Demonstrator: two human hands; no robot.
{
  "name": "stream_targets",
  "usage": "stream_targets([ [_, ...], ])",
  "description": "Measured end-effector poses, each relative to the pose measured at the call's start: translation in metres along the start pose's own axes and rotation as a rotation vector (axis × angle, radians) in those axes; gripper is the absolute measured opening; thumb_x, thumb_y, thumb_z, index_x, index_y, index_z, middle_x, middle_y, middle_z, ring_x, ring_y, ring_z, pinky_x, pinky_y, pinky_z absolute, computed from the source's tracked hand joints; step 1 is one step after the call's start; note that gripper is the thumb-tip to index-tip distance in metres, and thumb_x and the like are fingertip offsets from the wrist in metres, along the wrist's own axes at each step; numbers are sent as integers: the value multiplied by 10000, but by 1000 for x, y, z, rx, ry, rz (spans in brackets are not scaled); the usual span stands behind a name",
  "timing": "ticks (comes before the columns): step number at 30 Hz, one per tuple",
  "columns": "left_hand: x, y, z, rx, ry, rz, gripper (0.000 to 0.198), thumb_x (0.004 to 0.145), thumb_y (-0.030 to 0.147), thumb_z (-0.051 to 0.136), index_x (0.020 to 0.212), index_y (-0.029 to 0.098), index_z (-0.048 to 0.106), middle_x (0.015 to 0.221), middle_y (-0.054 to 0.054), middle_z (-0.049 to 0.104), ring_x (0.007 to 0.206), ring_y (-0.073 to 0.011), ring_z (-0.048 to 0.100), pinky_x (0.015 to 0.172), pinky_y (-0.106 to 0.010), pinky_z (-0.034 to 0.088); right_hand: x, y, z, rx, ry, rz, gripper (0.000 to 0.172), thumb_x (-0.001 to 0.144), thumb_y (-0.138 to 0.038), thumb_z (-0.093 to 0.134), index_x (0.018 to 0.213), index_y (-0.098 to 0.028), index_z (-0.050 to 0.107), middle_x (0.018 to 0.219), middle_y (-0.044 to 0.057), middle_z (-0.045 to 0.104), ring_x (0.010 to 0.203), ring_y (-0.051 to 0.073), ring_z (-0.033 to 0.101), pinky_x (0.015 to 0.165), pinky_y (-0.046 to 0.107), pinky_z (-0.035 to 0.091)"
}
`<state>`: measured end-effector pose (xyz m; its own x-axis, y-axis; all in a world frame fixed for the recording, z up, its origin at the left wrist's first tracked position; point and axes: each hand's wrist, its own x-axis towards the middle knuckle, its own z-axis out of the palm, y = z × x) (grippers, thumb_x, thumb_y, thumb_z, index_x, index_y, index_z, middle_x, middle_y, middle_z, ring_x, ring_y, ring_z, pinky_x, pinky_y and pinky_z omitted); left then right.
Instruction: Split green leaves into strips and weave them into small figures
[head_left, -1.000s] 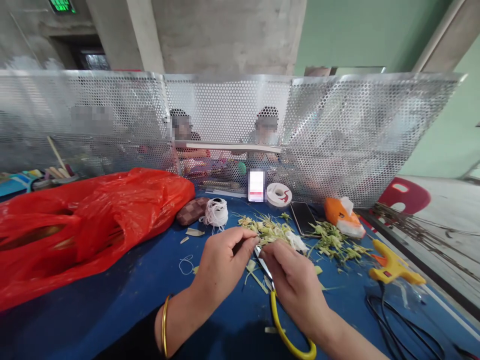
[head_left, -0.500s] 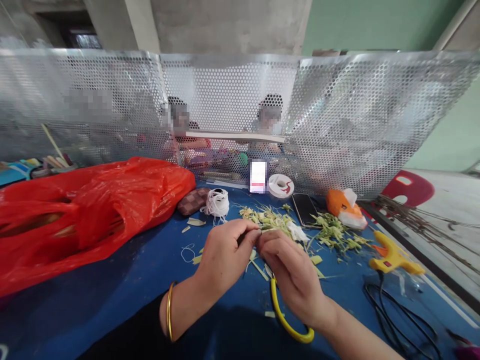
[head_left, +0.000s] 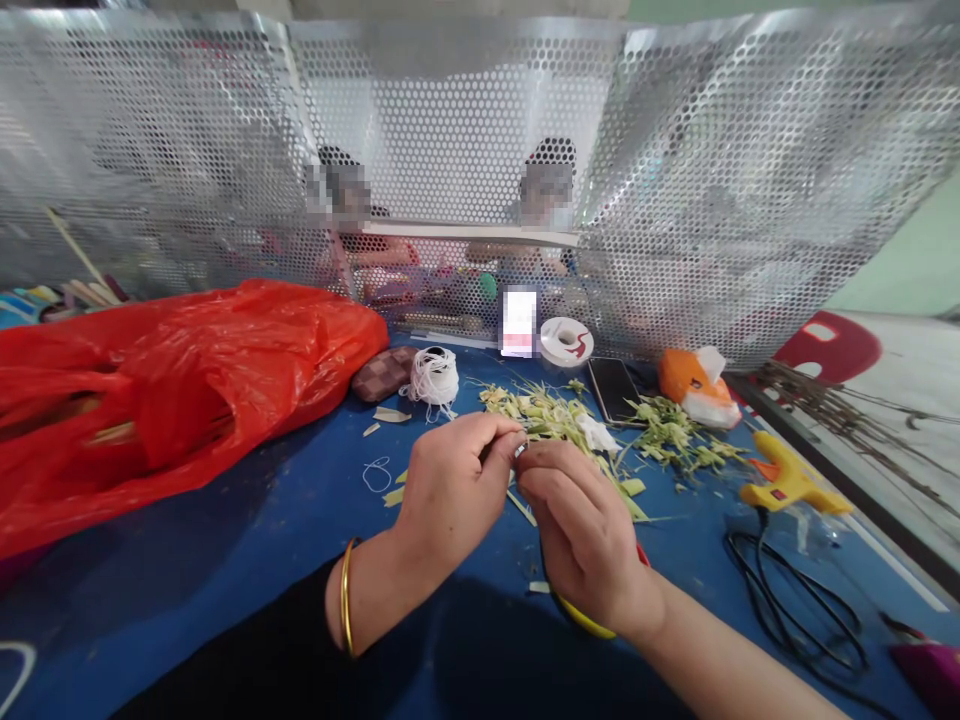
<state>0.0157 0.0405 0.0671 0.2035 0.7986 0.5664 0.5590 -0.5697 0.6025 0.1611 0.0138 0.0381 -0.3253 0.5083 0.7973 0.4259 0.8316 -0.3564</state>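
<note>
My left hand (head_left: pixel 456 490), with a gold bangle on the wrist, is closed in a pinch, thumb against bent index finger. Right beside it, almost tip to tip, my right hand (head_left: pixel 581 525) pinches too, its fingers curled. A small shiny bit (head_left: pixel 520 451) shows between the fingertips; its kind is too small to tell. Beneath my right hand shows the yellow handle of a tool (head_left: pixel 589 620), with a little red at the hand's far side; most of it is covered. Behind both hands lies a pile of pale green leafy scraps (head_left: pixel 551 415).
A red plastic bag (head_left: pixel 300 370) fills the left. White string (head_left: pixel 433 378), a checked pouch (head_left: pixel 384 375), a white spool (head_left: pixel 566 343), a phone (head_left: pixel 613 388) and an orange tissue pack (head_left: pixel 686 378) line the back. A yellow glue gun (head_left: pixel 795 485) with a black cord lies right. Perforated screen (head_left: pixel 465 120) behind.
The view has tilted down, so the table things appear higher. My hands stay pinched together. A shiny bit now shows between the fingertips, and less of the yellow handle is visible.
</note>
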Motion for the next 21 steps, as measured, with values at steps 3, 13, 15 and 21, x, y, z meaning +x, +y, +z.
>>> stream_targets([
  [3, 2, -1, -1, 54, -58, 0, 158, 883, 166, 539, 816, 193, 680, 780, 4, 717, 717, -137, 649, 654, -234, 451, 1, -1, 0, -2, -28, 32, 269, 842, 17, 410, 956, -191, 537, 904, 107, 603, 906, 225, 577, 794, 390, 502],
  [13, 11, -7, -8, 125, -449, 293, 235, 913, 198, 514, 713, 169, 635, 683, -20, 650, 645, -145, 606, 591, -244, 408, 24, 10, -35, 651, -33, 749, 171, 878, -248, 577, 734, -171, 627, 727, 27, 606, 637, 129, 509, 584, 257, 433],
  [15, 13, -6, -9, 30, -486, 291, 183, 909, 202, 533, 778, 185, 659, 738, -14, 678, 686, -136, 622, 639, -232, 433, 25, 18, -38, 913, -1, 935, 149, 819, -248, 625, 705, -154, 633, 710, 19, 592, 540, 90, 428, 500, 225, 384],
  [21, 16, 1, -12, -226, -418, 35, 129, 878, 205, 540, 810, 194, 649, 713, 15, 670, 634, -113, 598, 607, -207, 464, 19, 28, -25, 1294, 96, 1094, 137, 810, -233, 577, 695, -163, 601, 714, -3, 548, 469, 64, 330, 548, 235, 455],
])
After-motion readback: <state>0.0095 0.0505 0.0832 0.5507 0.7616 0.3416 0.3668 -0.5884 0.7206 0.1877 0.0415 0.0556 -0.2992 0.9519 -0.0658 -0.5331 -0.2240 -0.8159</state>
